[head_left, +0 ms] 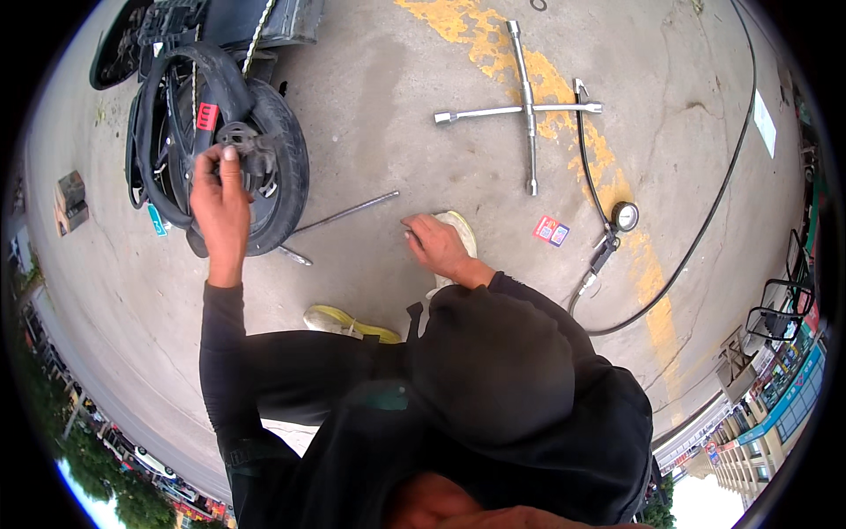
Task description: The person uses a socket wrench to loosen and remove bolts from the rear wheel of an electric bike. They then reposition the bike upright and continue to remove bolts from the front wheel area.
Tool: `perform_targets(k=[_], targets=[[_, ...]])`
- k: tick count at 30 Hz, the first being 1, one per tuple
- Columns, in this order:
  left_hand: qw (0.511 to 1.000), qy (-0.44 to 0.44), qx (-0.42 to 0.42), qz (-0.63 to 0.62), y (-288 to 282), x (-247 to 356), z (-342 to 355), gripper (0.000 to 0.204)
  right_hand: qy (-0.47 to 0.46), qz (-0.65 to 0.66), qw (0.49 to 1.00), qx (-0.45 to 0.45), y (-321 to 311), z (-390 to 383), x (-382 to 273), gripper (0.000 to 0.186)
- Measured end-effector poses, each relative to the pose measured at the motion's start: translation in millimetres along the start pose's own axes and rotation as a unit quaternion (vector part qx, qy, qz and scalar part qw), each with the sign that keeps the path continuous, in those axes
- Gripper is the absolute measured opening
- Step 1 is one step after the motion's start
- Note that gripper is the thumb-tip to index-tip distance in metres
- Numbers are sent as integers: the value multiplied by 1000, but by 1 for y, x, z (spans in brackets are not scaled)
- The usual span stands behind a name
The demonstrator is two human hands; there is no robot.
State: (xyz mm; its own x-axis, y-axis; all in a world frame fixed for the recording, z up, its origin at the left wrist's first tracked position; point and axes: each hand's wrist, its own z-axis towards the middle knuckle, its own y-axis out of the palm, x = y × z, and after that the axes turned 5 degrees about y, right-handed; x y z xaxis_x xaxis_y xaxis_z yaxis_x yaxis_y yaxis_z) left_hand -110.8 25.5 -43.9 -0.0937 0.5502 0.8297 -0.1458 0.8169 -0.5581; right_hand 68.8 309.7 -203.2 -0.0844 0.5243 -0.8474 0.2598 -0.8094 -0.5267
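Observation:
My left hand (pixel 220 203) is closed on the wheel (pixel 288 181) at the left, thumb up beside its dark metal hub fitting (pixel 247 145); what the fingertips grip there is partly hidden. A loose black inner tube (pixel 220 70) loops over the wheel, near a red label (pixel 207 116). A long metal rod (pixel 352 212) and a shorter metal tool (pixel 296 257) lie on the ground beside it. My right hand (pixel 436 247) hangs over my light shoe (pixel 463 231), empty, with fingers loosely apart.
A cross wrench (pixel 528 109) lies ahead on the concrete. To the right are an inflator with gauge (pixel 625 216), its long black hose (pixel 705 227), a small printed card (pixel 551 231) and a white sheet (pixel 765 123). A block (pixel 70 203) sits far left.

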Motion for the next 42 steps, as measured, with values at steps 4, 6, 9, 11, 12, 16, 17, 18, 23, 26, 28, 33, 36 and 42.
perform_targets(k=[4,6,9,11,12,16,17,18,23,26,28,33,36,42], targets=[[978,-42,-201,18,160,3,-15,36,-64,-21,997,-42,1,-12,11,22],[974,-51,-219,16,236,4,-6,42,-66,-24,997,-39,-3,-11,12,23],[964,-37,-263,-8,308,16,7,47,-61,-24,997,-37,-3,-9,11,24],[948,-18,-318,-21,332,19,8,51,-57,-21,998,-33,-2,-9,12,23],[943,-27,-332,-3,335,16,10,47,-58,-18,998,-33,-2,-9,13,22],[939,-166,-275,-120,328,11,10,35,-37,-14,998,-44,2,-9,18,19],[946,-117,-284,-100,329,5,10,34,-34,-13,998,-46,1,-8,17,19],[950,-68,-293,-80,331,-1,11,33,-31,-11,998,-48,0,-7,16,18],[934,51,-351,-33,340,25,15,35,-33,8,998,-47,3,-6,20,19],[913,-5,-393,-114,346,35,13,39,-34,13,998,-43,1,-5,20,19],[892,-77,-403,-187,341,43,5,42,-32,16,999,-41,-1,-6,22,19],[940,4,-334,-69,259,40,-13,34,-22,9,998,-50,0,-4,22,19],[912,97,-399,1,164,29,-33,23,-31,-3,998,-52,-2,-2,16,19],[922,165,-277,212,-23,13,-28,17,-15,-52,998,-36,7,0,9,19]])
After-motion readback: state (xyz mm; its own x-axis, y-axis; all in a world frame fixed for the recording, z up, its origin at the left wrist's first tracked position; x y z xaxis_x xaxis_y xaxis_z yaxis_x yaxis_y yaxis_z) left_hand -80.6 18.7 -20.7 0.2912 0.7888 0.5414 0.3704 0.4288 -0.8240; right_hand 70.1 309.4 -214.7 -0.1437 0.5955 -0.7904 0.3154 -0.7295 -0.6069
